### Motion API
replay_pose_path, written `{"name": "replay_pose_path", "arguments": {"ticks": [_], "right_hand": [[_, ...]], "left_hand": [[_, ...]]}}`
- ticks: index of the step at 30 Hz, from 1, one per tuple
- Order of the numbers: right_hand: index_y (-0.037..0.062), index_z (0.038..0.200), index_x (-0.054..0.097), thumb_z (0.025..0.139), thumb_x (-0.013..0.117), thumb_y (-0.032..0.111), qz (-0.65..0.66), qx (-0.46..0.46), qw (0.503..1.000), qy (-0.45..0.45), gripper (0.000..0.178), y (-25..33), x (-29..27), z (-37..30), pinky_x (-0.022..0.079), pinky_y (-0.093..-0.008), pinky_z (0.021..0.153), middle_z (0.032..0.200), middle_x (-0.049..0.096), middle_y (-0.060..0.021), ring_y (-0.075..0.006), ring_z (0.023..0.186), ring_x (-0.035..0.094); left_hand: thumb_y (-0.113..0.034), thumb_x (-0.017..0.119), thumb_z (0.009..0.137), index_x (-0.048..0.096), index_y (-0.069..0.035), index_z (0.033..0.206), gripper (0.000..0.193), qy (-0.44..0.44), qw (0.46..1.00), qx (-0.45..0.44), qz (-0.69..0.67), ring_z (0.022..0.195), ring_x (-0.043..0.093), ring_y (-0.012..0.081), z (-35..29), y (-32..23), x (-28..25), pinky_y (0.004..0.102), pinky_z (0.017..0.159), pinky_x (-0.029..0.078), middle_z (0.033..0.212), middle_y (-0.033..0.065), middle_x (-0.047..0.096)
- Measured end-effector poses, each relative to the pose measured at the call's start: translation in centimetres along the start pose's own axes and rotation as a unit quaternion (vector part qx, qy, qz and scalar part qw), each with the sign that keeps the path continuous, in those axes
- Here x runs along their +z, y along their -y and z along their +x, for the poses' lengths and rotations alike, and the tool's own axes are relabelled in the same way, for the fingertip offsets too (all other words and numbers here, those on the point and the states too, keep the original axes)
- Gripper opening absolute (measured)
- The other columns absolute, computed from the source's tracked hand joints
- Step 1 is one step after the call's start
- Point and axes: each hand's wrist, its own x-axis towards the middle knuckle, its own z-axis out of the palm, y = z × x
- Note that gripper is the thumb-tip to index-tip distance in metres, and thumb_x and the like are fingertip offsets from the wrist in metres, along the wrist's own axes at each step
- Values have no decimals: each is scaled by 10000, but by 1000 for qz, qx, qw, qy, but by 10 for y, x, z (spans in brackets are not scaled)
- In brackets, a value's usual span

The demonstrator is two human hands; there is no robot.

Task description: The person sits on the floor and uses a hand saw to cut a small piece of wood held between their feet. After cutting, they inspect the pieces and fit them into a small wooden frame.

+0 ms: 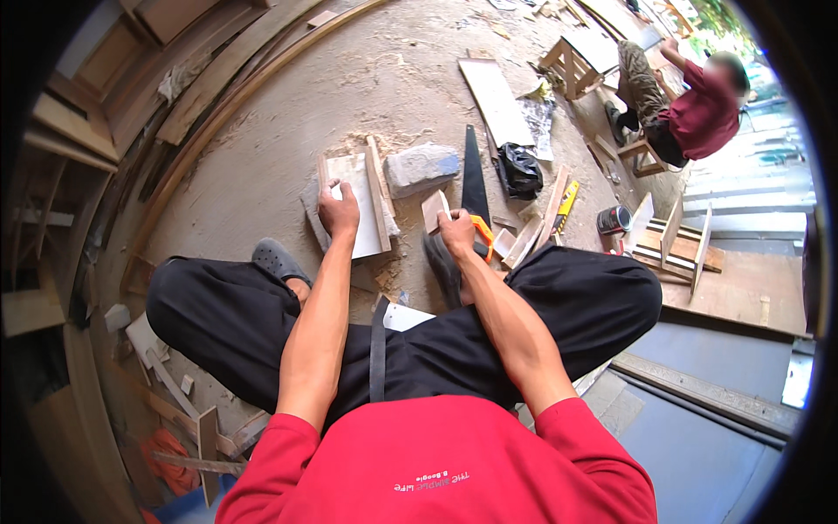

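My left hand (338,212) is closed on a white-faced board (370,229) that lies before my feet, with wooden strips along its sides. The thumb rests on the white face, while the other fingers are curled and partly hidden. In my right hand (456,234) is a small flat wood piece (433,210), pinched near its right side and held a little off the board. Just beyond that hand lies a handsaw (473,170) with a dark blade and an orange handle. A grey stone block (419,171) sits beside the board's far right corner.
To the right are wood offcuts (550,205), a yellow-handled tool (567,201), a black plastic bag (520,171) and a can (614,220). A long white board (496,100) lies farther off. Another person (703,109) sits at the far right. Long planks (231,96) line the left.
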Motion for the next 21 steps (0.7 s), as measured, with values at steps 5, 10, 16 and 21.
{"name": "replay_pose_path", "arguments": {"ticks": [5,10,16,21], "right_hand": [[5,816,629,801,623,308,58,257,954,146,303,-20,10,-11,437,-330,444,650,591,-72,-187,514,561],[28,750,584,817,592,212,77,266,932,233,196,-43,43,1,357,-313,379,613,557,-58,-149,434,486],[10,1048,625,828,592,294,96,151,978,103,361,-61,59,13,522,-398,621,842,684,-165,-280,707,661],[29,1148,622,867,584,435,24,90,989,113,495,-43,43,2,484,-425,894,1035,677,-237,-391,1019,634]], "left_hand": [[-266,488,909,685,-10,853,328,90,990,-32,-102,816,677,289,-3,-1,13,381,782,503,834,160,708],[-258,440,925,646,11,750,381,127,989,-37,-67,672,639,214,-6,26,18,359,676,494,692,122,673],[-383,451,1005,542,-46,658,492,158,975,-93,-125,539,556,123,-5,5,5,280,540,477,604,36,575],[-344,515,978,594,-11,781,395,68,988,-130,-46,685,629,172,7,11,-15,305,654,512,736,87,642]]}}
